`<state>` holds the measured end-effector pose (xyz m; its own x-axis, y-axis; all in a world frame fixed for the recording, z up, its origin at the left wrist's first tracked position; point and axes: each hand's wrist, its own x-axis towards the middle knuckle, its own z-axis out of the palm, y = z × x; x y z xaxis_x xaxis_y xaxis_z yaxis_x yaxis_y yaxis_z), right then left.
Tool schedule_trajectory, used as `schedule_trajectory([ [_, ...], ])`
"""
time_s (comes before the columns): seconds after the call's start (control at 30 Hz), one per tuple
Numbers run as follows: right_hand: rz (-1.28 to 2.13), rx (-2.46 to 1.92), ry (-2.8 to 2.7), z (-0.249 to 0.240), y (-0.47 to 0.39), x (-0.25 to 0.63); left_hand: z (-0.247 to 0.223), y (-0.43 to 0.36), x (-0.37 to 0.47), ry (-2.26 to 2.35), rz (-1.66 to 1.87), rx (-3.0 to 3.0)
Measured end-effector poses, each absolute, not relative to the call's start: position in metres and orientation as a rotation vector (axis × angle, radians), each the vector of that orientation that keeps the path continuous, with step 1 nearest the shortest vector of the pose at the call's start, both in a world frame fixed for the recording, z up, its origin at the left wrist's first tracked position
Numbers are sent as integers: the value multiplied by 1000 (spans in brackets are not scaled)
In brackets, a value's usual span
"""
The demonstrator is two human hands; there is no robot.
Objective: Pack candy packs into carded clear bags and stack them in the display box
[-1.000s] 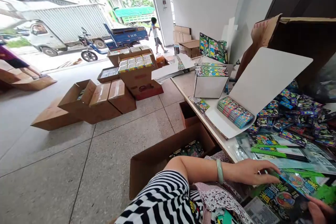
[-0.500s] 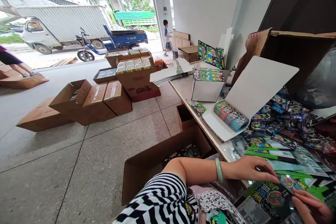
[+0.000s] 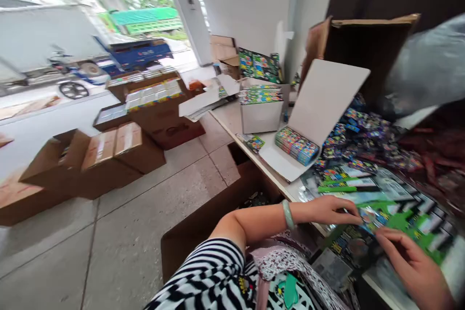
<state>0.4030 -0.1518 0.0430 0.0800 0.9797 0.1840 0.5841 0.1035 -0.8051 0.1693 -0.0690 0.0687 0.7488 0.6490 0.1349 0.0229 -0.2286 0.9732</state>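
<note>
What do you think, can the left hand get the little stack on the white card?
Probably yes: the white flap rises behind the stack; nothing tall seems between the stack and the left hand.

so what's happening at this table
Both bare hands, the left and the right, are at the edge of a dark printed packet at the table's near end. Beyond them, a white card stands raised behind a stack of small printed boxes, near a pile of small wrapped packets.
</note>
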Motion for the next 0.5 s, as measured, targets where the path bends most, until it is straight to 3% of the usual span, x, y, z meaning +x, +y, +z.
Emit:
schedule_trajectory([
  [0.13, 515, -1458, -1598, 59, -177, 375, 77, -77, 152, 485, 661, 1823],
  [0.33, 490, -1431, -1439, 58, -179, 355, 74, -73, 167, 738, 692, 1480],
  [0.5, 463, -1405, -1399, 56, -188, 355, 81, -83, 169, 671, 720, 1806],
])
